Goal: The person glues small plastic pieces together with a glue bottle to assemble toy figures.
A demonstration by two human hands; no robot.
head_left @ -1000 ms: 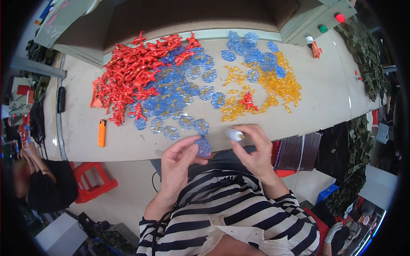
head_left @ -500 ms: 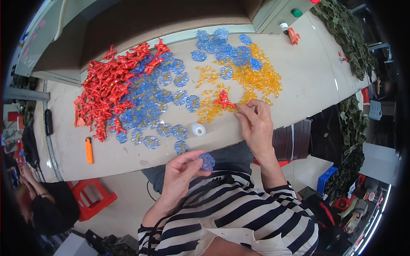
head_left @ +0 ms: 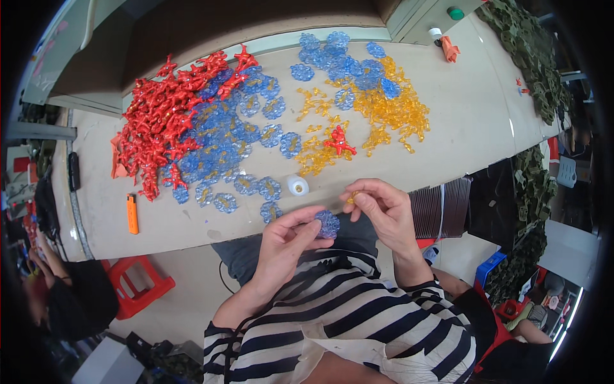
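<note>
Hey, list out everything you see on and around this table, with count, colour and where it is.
Red plastic pieces: a heap, red, table's left.
Blue flower discs: many, clear blue, table's middle, more at the far side.
Yellow pieces: a heap, clear yellow, table's right.
Stray red piece: one, red, among the yellow ones.
White cap: one, white, near edge.
Lighter: one, orange, near left edge.
Table: one, beige.
Stool: one, red, on the floor at left.
Left hand: fingers hold one blue disc.
Right hand: fingers pinch one small yellow piece.
</note>
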